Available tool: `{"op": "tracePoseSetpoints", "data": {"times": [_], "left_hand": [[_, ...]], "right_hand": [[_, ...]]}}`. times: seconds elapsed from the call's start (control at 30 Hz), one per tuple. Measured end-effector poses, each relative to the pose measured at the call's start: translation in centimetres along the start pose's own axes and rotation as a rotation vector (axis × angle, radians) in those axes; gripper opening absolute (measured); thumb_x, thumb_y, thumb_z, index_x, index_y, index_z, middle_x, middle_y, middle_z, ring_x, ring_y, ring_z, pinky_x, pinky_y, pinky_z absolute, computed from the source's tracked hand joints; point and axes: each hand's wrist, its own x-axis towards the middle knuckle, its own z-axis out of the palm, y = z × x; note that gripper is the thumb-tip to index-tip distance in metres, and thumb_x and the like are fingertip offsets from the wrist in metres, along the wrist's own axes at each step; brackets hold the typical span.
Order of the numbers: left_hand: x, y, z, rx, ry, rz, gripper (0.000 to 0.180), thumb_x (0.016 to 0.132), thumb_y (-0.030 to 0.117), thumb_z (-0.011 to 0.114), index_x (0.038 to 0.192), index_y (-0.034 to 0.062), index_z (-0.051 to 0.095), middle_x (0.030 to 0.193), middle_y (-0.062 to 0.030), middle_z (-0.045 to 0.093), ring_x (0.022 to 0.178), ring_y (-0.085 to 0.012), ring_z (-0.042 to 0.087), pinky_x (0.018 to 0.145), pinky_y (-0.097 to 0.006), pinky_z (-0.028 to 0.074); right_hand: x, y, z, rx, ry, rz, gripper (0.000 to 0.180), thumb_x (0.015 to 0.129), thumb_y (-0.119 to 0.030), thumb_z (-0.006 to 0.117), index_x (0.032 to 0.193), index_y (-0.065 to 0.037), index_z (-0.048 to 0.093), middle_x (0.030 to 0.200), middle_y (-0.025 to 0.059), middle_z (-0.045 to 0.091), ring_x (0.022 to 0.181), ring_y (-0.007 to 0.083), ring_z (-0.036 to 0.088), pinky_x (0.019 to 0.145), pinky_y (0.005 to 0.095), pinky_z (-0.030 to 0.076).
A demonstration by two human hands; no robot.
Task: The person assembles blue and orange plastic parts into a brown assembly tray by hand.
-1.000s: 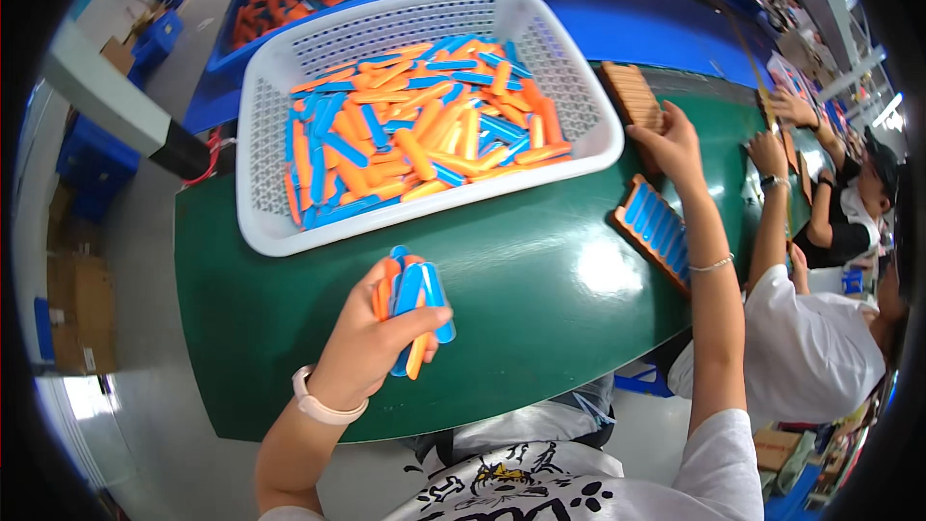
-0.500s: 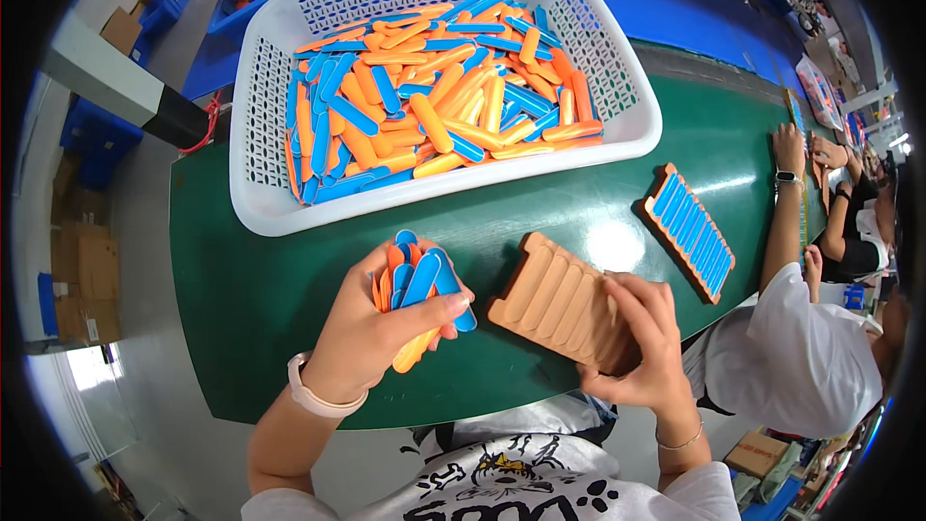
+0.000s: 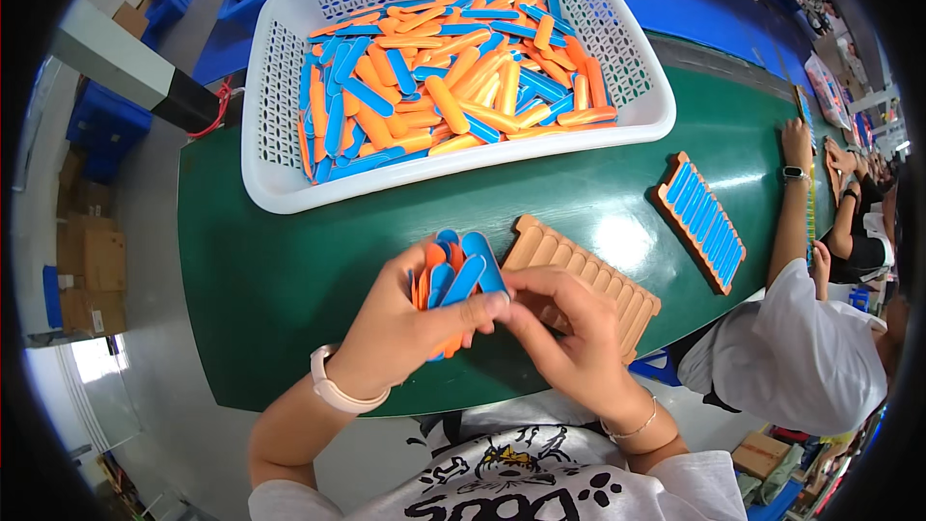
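Orange and blue sticks [image 3: 453, 280], near the surface's [image 3: 289, 280] front edge, look light, stiff and smooth, likely to slip, so they are best pinched across the flat faces. Left hand [image 3: 400, 333] is closed around the bunch; right hand [image 3: 564, 328] pinches one end over the orange tray [image 3: 588, 275]. Brown cartons [image 3: 87, 265] stand on the floor at left; their labels cannot be made out.

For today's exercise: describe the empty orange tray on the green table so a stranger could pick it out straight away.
Start from the big white basket of blue and orange sticks on the green table. Nearer the person, just below its right half, lies the ribbed orange tray, partly under the right hand. Unlike the other tray further right, whose slots hold blue sticks, its grooves are bare.
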Motion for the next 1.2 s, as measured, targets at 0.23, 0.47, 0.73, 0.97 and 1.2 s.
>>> {"op": "tracePoseSetpoints", "data": {"times": [0.23,0.47,0.73,0.97,1.2], "left_hand": [[0.3,0.4,-0.1,-0.310,0.014,-0.101,0.034,0.084,0.011,0.065,0.113,0.0079,0.049,0.108,-0.0156,0.060,0.084,-0.0158,0.059,0.060,-0.027,0.051],[0.0,0.3,-0.4,-0.313,-0.120,-0.097,0.039,0.082,0.005,0.063,0.117,0.0073,0.047,0.110,-0.0160,0.058,0.093,-0.0213,0.060,0.069,-0.031,0.052],[0.8,-0.2,-0.6,-0.195,0.058,0.009,0.050,0.078,0.000,0.067,0.122,0.0033,0.044,0.103,-0.0095,0.056,0.094,-0.0241,0.064,0.079,-0.035,0.052],[0.6,0.3,-0.7,-0.156,0.053,-0.024,0.046,0.080,0.003,0.069,0.120,0.0016,0.047,0.102,-0.0055,0.056,0.094,-0.0128,0.058,0.082,-0.028,0.048],[1.0,0.0,-0.7,-0.145,-0.097,-0.101,0.039,0.079,0.006,0.071,0.112,0.0019,0.051,0.092,-0.0018,0.056,0.087,-0.0084,0.056,0.075,-0.024,0.045]], "right_hand": [[2.6,0.2,-4.0,-0.149,0.069,0.157,0.013,0.088,-0.001,0.058,0.098,0.002,0.066,0.090,0.0078,0.061,0.083,0.0127,0.060,0.069,0.0235,0.048],[7.0,0.9,-7.5,-0.462,-0.172,0.221,0.019,0.089,-0.015,0.057,0.090,0.003,0.063,0.086,0.0113,0.061,0.078,0.0185,0.061,0.068,0.0293,0.049],[9.9,0.4,-6.8,-0.552,-0.538,0.354,0.017,0.082,-0.013,0.069,0.090,0.001,0.062,0.078,0.0041,0.065,0.072,0.0120,0.061,0.064,0.0248,0.047],[8.5,0.3,-5.4,-0.499,-0.420,0.223,0.022,0.076,-0.011,0.071,0.087,0.002,0.056,0.081,0.0169,0.064,0.075,0.0281,0.064,0.066,0.0350,0.051],[5.7,-0.5,-4.1,-0.397,-0.315,-0.260,0.025,0.074,-0.001,0.070,0.098,-0.001,0.062,0.101,0.0144,0.062,0.090,0.0301,0.062,0.076,0.0367,0.050]]}}
